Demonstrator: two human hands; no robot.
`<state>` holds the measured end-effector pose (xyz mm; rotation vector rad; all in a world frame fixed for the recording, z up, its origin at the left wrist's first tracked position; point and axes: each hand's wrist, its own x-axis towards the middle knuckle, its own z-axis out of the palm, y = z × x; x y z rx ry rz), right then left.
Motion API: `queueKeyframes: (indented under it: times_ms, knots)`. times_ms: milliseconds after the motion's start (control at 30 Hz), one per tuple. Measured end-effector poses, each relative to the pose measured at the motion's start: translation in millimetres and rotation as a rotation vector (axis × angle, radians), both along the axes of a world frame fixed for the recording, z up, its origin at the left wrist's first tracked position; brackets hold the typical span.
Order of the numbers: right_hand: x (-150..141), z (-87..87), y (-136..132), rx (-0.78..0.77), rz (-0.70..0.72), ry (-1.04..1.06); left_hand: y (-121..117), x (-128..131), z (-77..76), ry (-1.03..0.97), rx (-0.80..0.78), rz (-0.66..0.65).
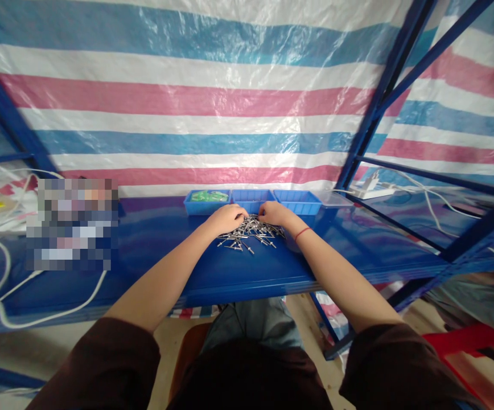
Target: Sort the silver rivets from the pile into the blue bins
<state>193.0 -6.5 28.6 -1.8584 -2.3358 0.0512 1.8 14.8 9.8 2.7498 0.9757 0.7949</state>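
Note:
A loose pile of silver pop rivets (251, 230) lies on the blue tabletop, their thin pins pointing in many directions. My left hand (229, 218) is at the pile's upper left, fingers curled down against the rivets. At the upper right, my right hand (275, 214) is closed in the same way, with a red string on its wrist. What the fingertips of either hand hold is hidden. Just behind my hands stand three joined blue bins: the left bin (190, 206) holds green pieces, the middle bin (250, 195) is partly covered by my hands, and the right bin (300, 200) stands beside it.
White cables (5, 307) loop over the table's left side near a blurred-out patch. A clear lid (334, 199) lies right of the bins. A white power strip (373, 189) sits beyond the blue frame post (364, 128). Striped sheeting (213, 102) hangs behind; a red stool (477, 341) stands lower right.

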Motion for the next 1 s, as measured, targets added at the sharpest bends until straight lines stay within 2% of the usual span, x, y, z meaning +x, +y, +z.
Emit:
queueKeyframes:
  times_ms: [267, 500, 633, 733, 833, 1000]
  knots:
    - [-2, 4.8, -7, -0.054, 0.043, 0.063, 5, -1, -3.5, 0.020, 0.028, -0.008]
    - [10, 11.7, -11, -0.053, 0.089, 0.128, 0, 0, -1.8, -0.026, -0.004, 0.015]
    - [15, 13.2, -10, -0.059, 0.208, 0.321, -4, 2, 1.0, -0.064, -0.026, 0.062]
    - [13, 12.5, -11, -0.102, 0.313, 0.505, -6, 4, 3.6, -0.136, -0.088, 0.038]
    - [8, 11.4, -13, -0.157, 0.328, 0.668, -7, 6, 5.7, -0.273, -0.125, 0.004]
    - [1, 12.5, -16, -0.186, 0.327, 0.898, -12, 9, 10.1, -0.449, -0.097, 0.015]
